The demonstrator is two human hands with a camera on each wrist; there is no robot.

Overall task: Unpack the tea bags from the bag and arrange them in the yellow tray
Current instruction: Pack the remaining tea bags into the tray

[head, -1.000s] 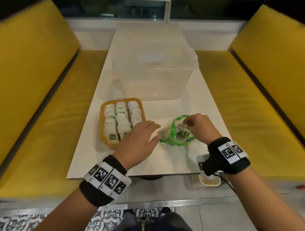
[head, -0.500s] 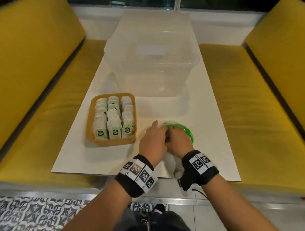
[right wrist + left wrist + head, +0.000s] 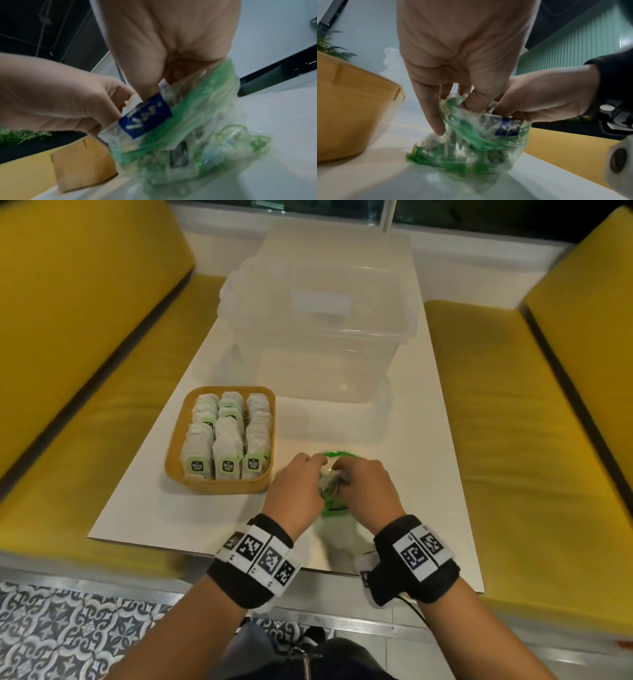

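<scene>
Seen from the head camera, with the yellow rectangular plastic tray (image 3: 221, 484) as landmark: filled with three rows of white paper tea bags (image 3: 226, 436) bearing green tags, set on the white rectangular table (image 3: 411, 446). Just right of the tray, gripped at its mouth by both hands, a crumpled clear plastic bag with a green zip rim (image 3: 337, 455), its bottom resting on the table. Left hand (image 3: 298, 491) closest to the tray, fingers curled downward, pinching the near side of the bag's rim. Right hand (image 3: 368, 494) beyond it, farther from the tray, fingers curled over the opposite side of the rim, fingertips hidden inside the opening.

From the left wrist: fingers (image 3: 435, 119) bunched together, pressed into the green-tinted film (image 3: 471, 143), thumb nipped against the plastic beside a dark blue label; tray wall (image 3: 351, 108) close by.

From the right wrist: thumb and forefinger clamped on the rim next to the blue label, remaining fingers out of sight; a few tea bags (image 3: 180, 159) blurred but visible through the film, lying low in the bag.

Behind the tray, farther along the table, a large clear plastic storage box with a lid (image 3: 322, 313). Flanking the table, yellow upholstered benches (image 3: 85, 364).
</scene>
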